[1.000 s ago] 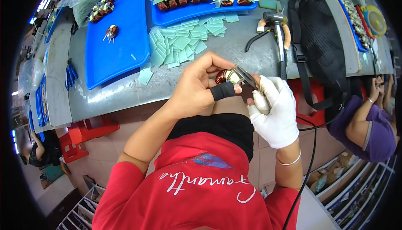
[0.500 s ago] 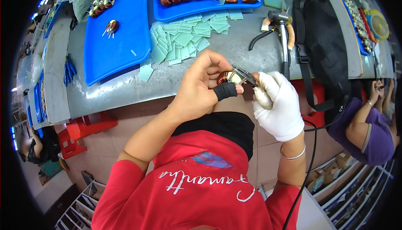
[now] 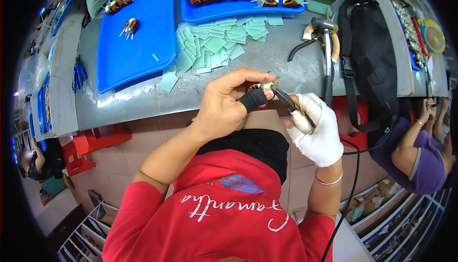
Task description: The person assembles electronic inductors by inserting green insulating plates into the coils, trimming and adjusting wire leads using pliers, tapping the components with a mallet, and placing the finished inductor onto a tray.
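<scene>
My left hand, with black tape around its thumb, pinches a copper-wound toroidal coil. Most of the coil is hidden behind the fingers; its pale side and several wire leads show. In a white glove, my right hand is closed around pliers, whose handles are mostly covered by the palm. The plier jaws meet the coil at its leads; whether they grip a lead I cannot tell. Beyond my hands, thin green plates lie in a loose pile on the metal table.
A blue tray holds several coils at the left. Another blue tray carries rows of coils with green plates. To the right are a hammer, black-handled pliers and a black bag. A person in purple sits at the right.
My left fingers have shifted over the coil, covering more of it. The pliers have tilted, with their jaws now at the coil's leads, and my right hand has moved slightly lower.
</scene>
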Action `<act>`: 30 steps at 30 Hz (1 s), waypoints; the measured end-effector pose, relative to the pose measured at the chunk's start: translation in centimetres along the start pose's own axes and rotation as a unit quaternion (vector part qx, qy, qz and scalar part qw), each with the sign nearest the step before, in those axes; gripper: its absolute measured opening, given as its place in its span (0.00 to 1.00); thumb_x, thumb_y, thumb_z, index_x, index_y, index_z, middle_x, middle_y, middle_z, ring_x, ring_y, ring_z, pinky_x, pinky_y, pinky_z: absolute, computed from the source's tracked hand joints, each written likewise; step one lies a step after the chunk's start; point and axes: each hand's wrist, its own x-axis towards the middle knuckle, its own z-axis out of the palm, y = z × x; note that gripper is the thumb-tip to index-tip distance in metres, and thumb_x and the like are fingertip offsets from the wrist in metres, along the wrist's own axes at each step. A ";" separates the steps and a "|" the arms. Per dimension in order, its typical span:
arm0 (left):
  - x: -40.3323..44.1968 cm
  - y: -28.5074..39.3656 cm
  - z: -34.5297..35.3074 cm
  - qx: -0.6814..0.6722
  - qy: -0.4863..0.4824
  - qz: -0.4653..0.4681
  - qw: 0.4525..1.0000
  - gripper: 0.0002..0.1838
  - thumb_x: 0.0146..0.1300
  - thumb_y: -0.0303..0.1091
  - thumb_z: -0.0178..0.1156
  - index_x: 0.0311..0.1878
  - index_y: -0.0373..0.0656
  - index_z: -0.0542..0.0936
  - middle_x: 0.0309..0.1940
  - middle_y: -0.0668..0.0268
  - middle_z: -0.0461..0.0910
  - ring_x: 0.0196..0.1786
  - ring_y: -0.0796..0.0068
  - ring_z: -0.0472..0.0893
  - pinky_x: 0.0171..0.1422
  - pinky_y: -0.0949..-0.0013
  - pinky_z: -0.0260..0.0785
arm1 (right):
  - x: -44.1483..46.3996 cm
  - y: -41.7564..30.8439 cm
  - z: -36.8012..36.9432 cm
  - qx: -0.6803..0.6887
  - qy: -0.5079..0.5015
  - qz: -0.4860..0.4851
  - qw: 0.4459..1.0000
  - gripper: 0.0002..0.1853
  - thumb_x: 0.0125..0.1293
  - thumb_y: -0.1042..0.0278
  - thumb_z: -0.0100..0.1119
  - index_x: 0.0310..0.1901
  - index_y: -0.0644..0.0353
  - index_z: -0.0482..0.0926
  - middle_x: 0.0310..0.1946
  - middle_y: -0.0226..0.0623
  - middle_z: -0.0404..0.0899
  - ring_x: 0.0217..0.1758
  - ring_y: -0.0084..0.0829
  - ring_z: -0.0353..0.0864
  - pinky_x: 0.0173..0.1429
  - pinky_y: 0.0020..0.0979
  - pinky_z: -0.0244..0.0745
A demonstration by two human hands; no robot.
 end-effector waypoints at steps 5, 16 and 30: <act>0.1 -0.3 -0.2 -0.003 -0.022 0.038 0.999 0.16 0.62 0.20 0.62 0.54 0.33 0.77 0.48 0.60 0.80 0.49 0.77 0.79 0.52 0.73 0.75 | -0.1 0.7 0.3 0.015 0.015 -0.009 1.000 0.21 0.48 0.82 0.61 0.48 0.64 0.78 0.30 0.40 0.72 0.27 0.39 0.73 0.34 0.31 0.71; 1.0 0.6 -1.2 -0.184 -0.104 -0.128 0.969 0.26 0.72 0.30 0.51 0.70 0.40 0.59 0.59 0.51 0.71 0.57 0.65 0.76 0.59 0.59 0.76 | -0.5 0.3 0.2 0.057 0.032 0.049 0.997 0.24 0.48 0.83 0.62 0.51 0.66 0.76 0.36 0.40 0.74 0.36 0.35 0.76 0.43 0.30 0.73; 1.0 -0.7 -1.1 -0.060 -0.056 0.042 0.996 0.24 0.50 0.17 0.71 0.50 0.36 0.74 0.47 0.61 0.76 0.51 0.75 0.76 0.53 0.69 0.75 | -1.1 -0.8 1.1 -0.072 0.067 0.040 0.994 0.23 0.49 0.77 0.62 0.51 0.61 0.78 0.40 0.42 0.76 0.42 0.45 0.76 0.48 0.39 0.72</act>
